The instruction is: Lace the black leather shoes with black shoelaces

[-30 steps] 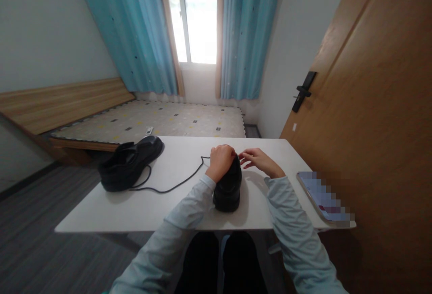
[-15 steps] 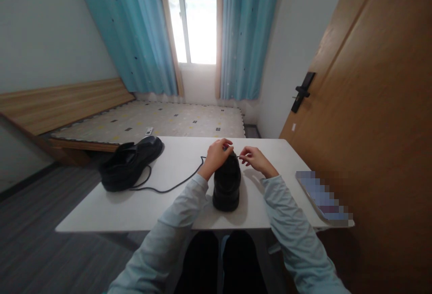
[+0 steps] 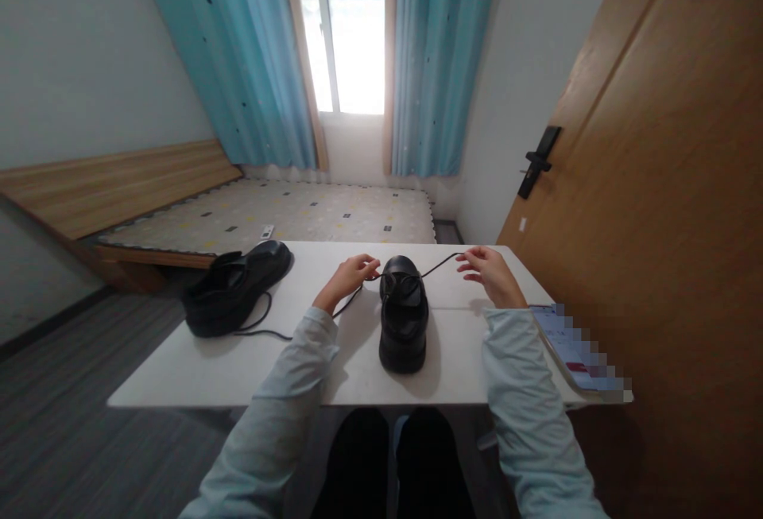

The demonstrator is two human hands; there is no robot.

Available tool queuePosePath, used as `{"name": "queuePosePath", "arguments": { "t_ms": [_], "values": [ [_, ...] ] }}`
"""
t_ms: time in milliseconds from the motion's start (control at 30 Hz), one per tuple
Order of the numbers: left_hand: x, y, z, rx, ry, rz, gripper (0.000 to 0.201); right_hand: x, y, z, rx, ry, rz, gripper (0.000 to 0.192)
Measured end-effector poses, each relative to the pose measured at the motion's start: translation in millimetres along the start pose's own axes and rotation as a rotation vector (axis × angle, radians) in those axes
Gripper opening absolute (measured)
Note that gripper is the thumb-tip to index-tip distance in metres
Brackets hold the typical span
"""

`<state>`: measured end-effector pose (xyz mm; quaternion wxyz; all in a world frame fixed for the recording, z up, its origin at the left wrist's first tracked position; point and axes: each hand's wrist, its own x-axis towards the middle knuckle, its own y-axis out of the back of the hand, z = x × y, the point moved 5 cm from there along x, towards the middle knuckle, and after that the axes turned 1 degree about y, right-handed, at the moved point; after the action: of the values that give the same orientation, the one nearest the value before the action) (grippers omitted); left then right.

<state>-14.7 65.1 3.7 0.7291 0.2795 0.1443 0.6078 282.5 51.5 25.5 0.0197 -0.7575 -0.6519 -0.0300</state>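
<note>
A black leather shoe (image 3: 404,319) stands in the middle of the white table (image 3: 310,368), heel toward me. A black shoelace (image 3: 438,265) runs through its far eyelets and out to both sides. My left hand (image 3: 349,277) pinches the lace just left of the shoe. My right hand (image 3: 489,273) holds the lace's other end, pulled out to the right and raised off the table. A second black shoe (image 3: 237,287) lies at the table's far left corner, with the lace's slack curling beside it.
A phone (image 3: 575,348) lies at the table's right edge, next to a wooden door (image 3: 656,185). Beyond the table are a bed (image 3: 268,217) and a window with blue curtains (image 3: 441,58). My dark-trousered knees show under the near edge.
My hands have moved apart from the top of the shoe: the right hand drew the lace out to the right, the left slid left along it. The shoe now shows fully.
</note>
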Motion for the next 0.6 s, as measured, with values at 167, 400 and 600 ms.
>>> {"name": "queuePosePath", "arguments": {
  "t_ms": [167,400,600],
  "values": [
    [-10,-0.1,5,0.146,-0.104,-0.087,0.034,2,18,-3,0.256,0.008,0.179,0.011],
    [-11,5.4,-11,0.327,-0.056,-0.024,0.024,3,37,-7,0.460,0.089,0.324,0.008],
    [-15,15.6,-10,0.352,-0.018,0.057,0.022,1,54,-6,0.527,0.088,0.500,0.008]
  ]
}}
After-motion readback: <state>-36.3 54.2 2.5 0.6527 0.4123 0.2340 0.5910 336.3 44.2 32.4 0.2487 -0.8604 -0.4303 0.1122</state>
